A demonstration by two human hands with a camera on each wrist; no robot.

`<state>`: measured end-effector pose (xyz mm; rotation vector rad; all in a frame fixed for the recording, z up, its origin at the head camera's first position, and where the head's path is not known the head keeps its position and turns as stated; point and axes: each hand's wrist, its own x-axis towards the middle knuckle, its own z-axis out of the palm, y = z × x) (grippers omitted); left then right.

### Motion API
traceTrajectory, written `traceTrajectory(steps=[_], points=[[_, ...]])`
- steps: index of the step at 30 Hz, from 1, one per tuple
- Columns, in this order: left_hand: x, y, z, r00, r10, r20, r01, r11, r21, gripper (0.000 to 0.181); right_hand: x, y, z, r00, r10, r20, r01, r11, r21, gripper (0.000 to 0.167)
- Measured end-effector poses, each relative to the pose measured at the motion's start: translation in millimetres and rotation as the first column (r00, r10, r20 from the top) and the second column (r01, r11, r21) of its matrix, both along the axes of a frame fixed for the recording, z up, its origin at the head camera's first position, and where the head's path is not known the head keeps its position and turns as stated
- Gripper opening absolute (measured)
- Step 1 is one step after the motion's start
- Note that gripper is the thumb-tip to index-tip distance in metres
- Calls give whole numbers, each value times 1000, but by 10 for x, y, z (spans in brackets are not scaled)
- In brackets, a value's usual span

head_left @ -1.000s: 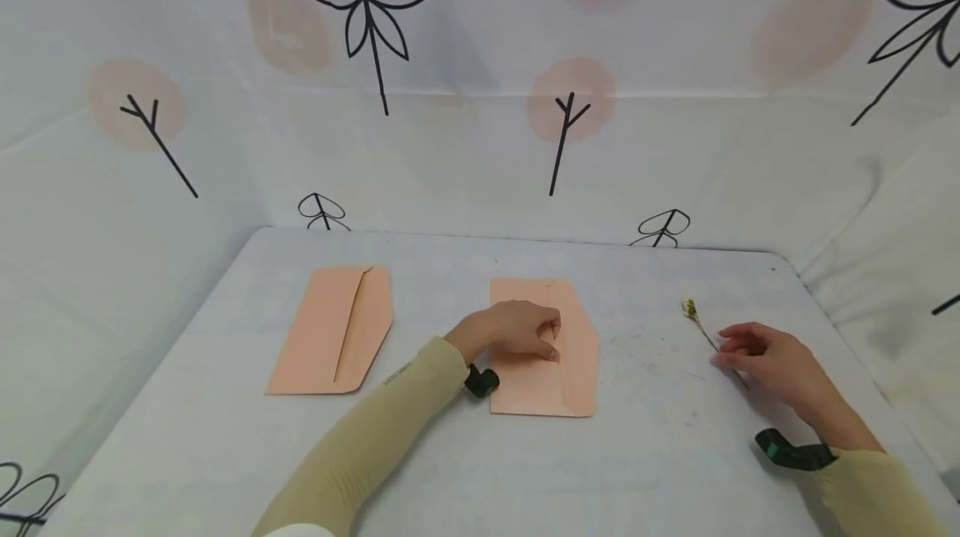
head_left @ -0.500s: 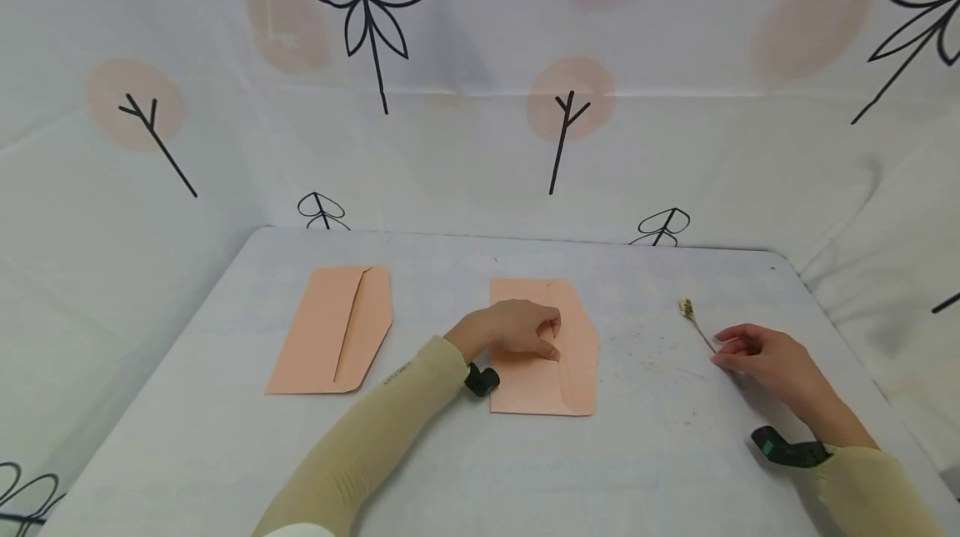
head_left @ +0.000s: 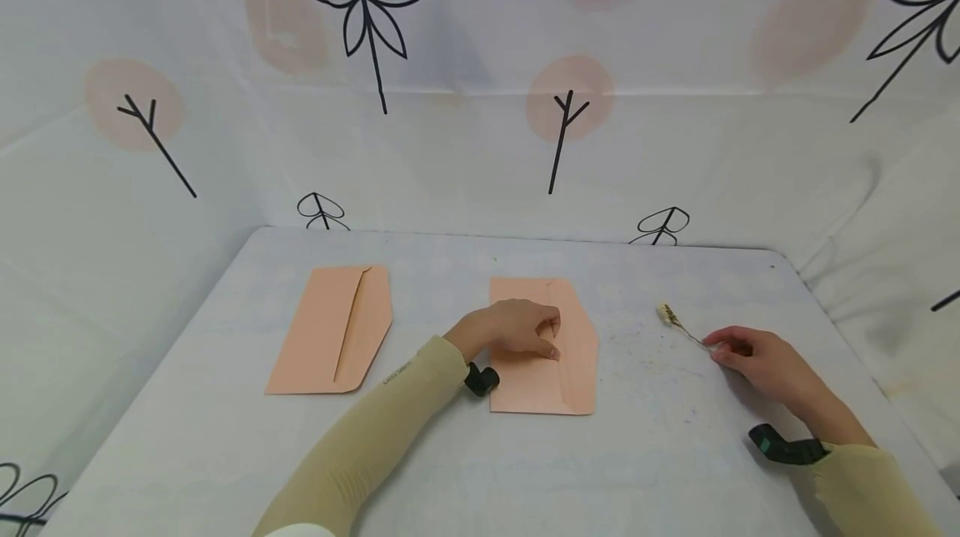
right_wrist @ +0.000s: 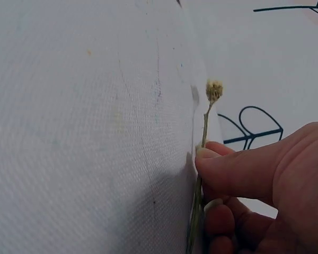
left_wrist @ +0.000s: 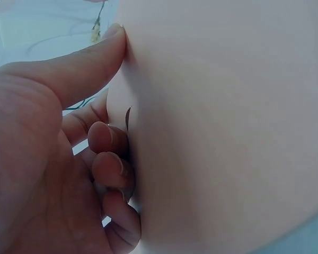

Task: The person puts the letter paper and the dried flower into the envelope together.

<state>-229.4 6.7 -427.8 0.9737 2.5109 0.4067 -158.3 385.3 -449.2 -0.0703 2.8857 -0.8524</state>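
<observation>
My left hand [head_left: 517, 327] lies over the middle pink envelope [head_left: 525, 387]. Thumb and bent fingers [left_wrist: 107, 169] touch its face near the opening edge, with a gap between thumb and forefinger. A thin dark slit shows beside the fingertips in the left wrist view. On the right, my right hand [head_left: 765, 362] pinches the stem of a small dried flower [right_wrist: 214, 91] between thumb and fingers. The pale yellow head of the flower points away to the upper left, just above the table. The lower stem is partly hidden by the hand in the head view.
Another pink envelope [head_left: 311, 337] lies at the left with its flap open to the right. All stand on a white cloth-covered table [head_left: 630, 462], bounded by patterned curtains [head_left: 465, 153] at the back and sides.
My right hand has taken the dried flower by its stem and drawn it slightly left; its head has swung leftward. The left hand has stayed on the envelope.
</observation>
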Motion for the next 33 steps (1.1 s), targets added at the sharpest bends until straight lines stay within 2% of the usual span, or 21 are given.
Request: traceTrajectory(steps=[5, 15, 22, 27, 33], points=[[1, 0, 4, 1000, 5, 6, -5, 1000, -1, 31, 6, 38, 43, 998, 25, 58, -24, 999, -34, 31], [2, -7, 1, 1000, 2, -1, -2, 1000, -3, 32, 29, 66, 71, 992, 21, 121, -8, 994, -108, 32], [-11, 0, -32, 1000, -9, 5, 9, 1000, 21, 32, 57, 127, 172, 981, 15, 192, 19, 985, -171, 37], [-10, -16, -37, 1000, -12, -6, 12, 1000, 25, 32, 66, 106, 247, 984, 44, 173, -10, 981, -193, 39], [-25, -32, -18, 1000, -20, 13, 19, 999, 48, 32, 96, -13, 303, 989, 62, 136, -30, 973, -230, 40]])
